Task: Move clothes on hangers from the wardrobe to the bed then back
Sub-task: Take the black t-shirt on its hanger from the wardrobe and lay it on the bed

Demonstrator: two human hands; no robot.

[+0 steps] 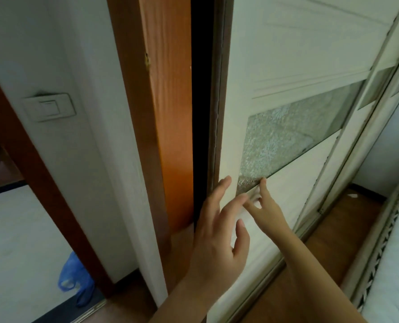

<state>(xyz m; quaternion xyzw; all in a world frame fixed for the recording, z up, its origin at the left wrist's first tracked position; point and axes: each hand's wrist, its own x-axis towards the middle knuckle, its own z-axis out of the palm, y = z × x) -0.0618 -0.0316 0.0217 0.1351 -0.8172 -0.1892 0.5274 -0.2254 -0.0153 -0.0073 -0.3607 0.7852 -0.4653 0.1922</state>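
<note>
Wardrobe sliding door [287, 54]: ajar, with dark gap [202, 113] just left of the spread left hand [217, 229]. Right hand [266, 206]: straight fingers touching frosted panel [294, 136]. Clothes unseen, presumably inside. Step: opening wardrobe. Next: slide door rightward.

We're in a home bedroom here: a white sliding wardrobe door [275, 54] with a frosted, flower-patterned glass panel [294, 136] fills the view. A bed [398, 276] in white bedding sits close on the right, with wood floor [347, 220] between them. On the left, a wall light switch [49, 108] sits beside a wooden door frame [42, 190].
</note>
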